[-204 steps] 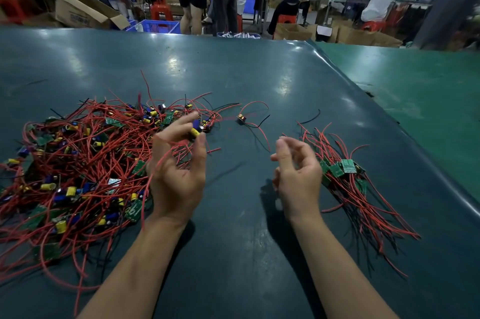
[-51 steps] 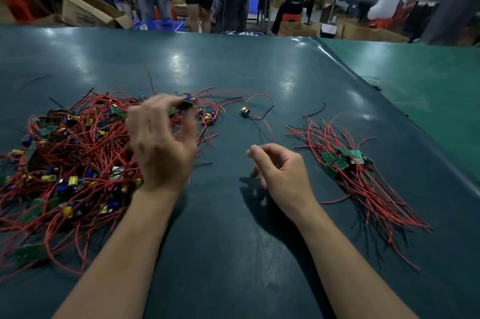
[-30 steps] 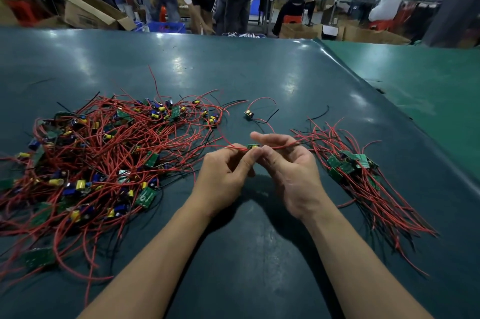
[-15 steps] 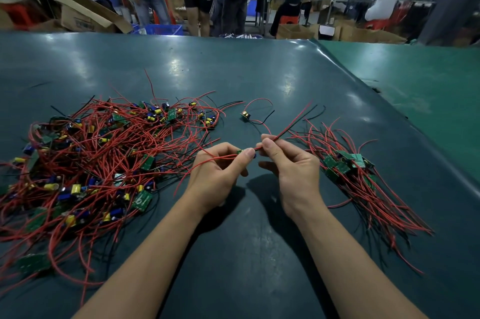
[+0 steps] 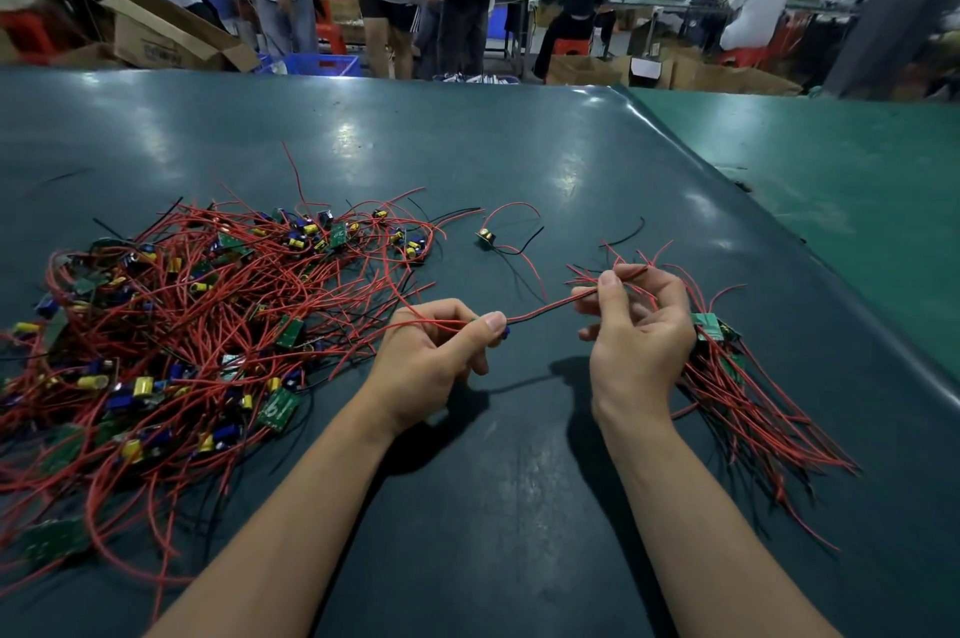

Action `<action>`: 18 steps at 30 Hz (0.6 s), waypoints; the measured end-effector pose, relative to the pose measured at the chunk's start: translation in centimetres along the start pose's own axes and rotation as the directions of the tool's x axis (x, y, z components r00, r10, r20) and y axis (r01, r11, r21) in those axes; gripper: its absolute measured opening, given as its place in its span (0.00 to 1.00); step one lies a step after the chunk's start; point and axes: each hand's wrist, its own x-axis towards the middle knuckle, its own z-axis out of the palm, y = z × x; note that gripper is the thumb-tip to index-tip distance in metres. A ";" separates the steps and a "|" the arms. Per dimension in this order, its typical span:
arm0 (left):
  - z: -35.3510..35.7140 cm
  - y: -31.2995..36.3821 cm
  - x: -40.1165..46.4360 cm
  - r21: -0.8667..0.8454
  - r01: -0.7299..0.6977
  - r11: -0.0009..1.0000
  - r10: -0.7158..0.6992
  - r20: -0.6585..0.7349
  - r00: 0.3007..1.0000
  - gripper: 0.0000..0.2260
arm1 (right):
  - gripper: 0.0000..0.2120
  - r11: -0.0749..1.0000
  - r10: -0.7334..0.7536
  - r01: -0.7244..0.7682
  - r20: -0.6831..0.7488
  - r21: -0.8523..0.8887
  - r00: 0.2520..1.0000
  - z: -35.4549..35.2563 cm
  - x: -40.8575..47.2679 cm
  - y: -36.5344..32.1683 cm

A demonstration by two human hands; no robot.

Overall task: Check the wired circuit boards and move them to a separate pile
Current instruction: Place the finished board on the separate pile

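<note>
Inspection step: your left hand [image 5: 434, 356] pinches the board, right hand [image 5: 636, 325] fingers pinch its red wire [image 5: 550, 310]; next, lay it on the checked pile [image 5: 748, 398] right of your hands.

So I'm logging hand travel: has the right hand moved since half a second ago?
Yes. The right hand moved right, toward the sorted pile.

Left hand [image 5: 434, 356] and right hand [image 5: 636, 325] pinch one red wire [image 5: 545, 311] between two board piles.
</note>
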 end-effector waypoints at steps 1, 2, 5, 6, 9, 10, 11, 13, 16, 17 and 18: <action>0.0 0.0 0.0 -0.006 0.003 1.000 -0.003 0.000 1.000 0.11 | 0.08 1.000 -0.009 0.009 0.000 -0.017 1.000 -0.1 0.0 0.1; 0.0 0.0 -0.1 -0.010 0.004 1.000 -0.004 0.000 1.000 0.11 | 0.09 0.999 -0.016 0.016 -0.001 -0.034 1.000 -0.1 -0.1 0.1; -0.1 -0.1 0.0 -0.020 0.008 1.000 -0.008 0.003 1.000 0.10 | 0.10 0.997 -0.037 0.036 -0.013 -0.068 0.999 0.0 -0.2 0.2; -0.1 -0.1 0.0 -0.023 0.005 1.000 -0.005 0.001 1.000 0.10 | 0.09 0.997 -0.040 0.038 -0.020 -0.072 0.999 0.0 -0.2 0.2; -0.2 -0.1 0.1 -0.012 -0.014 1.000 0.014 -0.039 0.999 0.12 | 0.08 0.996 -0.041 0.041 -0.001 -0.074 0.999 -0.3 -0.1 0.3; -0.3 -0.1 0.2 -0.013 -0.018 1.000 0.017 -0.055 0.998 0.12 | 0.08 0.996 -0.044 0.045 0.010 -0.072 0.999 -0.3 0.0 0.3; -0.3 -0.1 0.2 -0.015 -0.019 1.000 0.018 -0.066 0.998 0.12 | 0.08 0.996 -0.050 0.051 0.017 -0.068 0.999 -0.4 0.0 0.3; -0.3 -0.1 0.2 -0.006 -0.011 1.000 0.010 -0.071 0.997 0.12 | 0.10 0.997 -0.056 0.057 0.010 -0.050 0.998 -0.4 0.1 0.4; -0.2 -0.1 0.1 0.008 0.006 1.000 -0.006 -0.068 0.998 0.11 | 0.10 0.999 -0.033 0.033 -0.019 -0.014 0.999 -0.3 0.2 0.4; -0.2 0.0 0.1 -0.004 0.008 1.000 -0.009 -0.072 0.997 0.10 | 0.09 1.000 0.011 -0.010 -0.014 0.012 1.000 -0.2 0.2 0.3; -0.2 0.0 0.1 -0.026 0.009 1.000 -0.011 -0.080 0.997 0.10 | 0.07 0.995 0.086 -0.086 0.011 0.057 0.996 -0.1 0.2 0.2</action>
